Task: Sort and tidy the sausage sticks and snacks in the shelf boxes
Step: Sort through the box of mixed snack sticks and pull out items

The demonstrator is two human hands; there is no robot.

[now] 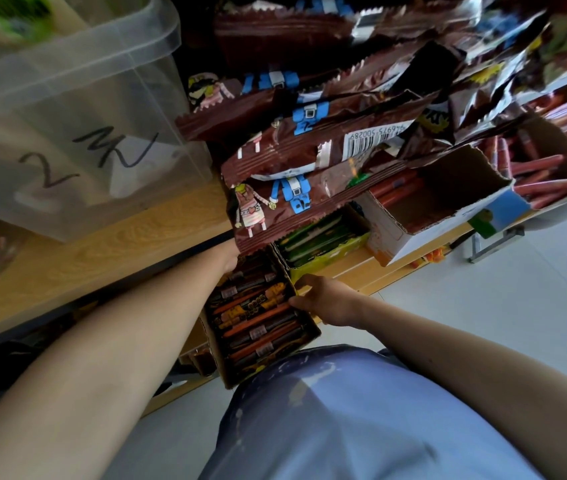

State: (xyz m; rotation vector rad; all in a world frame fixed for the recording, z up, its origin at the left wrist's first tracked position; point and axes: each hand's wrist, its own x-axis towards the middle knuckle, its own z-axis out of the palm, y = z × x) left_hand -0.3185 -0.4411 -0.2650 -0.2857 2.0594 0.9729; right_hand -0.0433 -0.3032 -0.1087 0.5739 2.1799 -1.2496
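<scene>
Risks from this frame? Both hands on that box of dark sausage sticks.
1. The brown snack packets overhang the cardboard box of sausage sticks; moving the box could pull them down.
2. The right hand grips only the box's side wall and the left hand is mostly hidden under the packets, so the box, apparently partly off the shelf edge, may tip.
3. The green-pack box sits tight alongside and could snag.
</scene>
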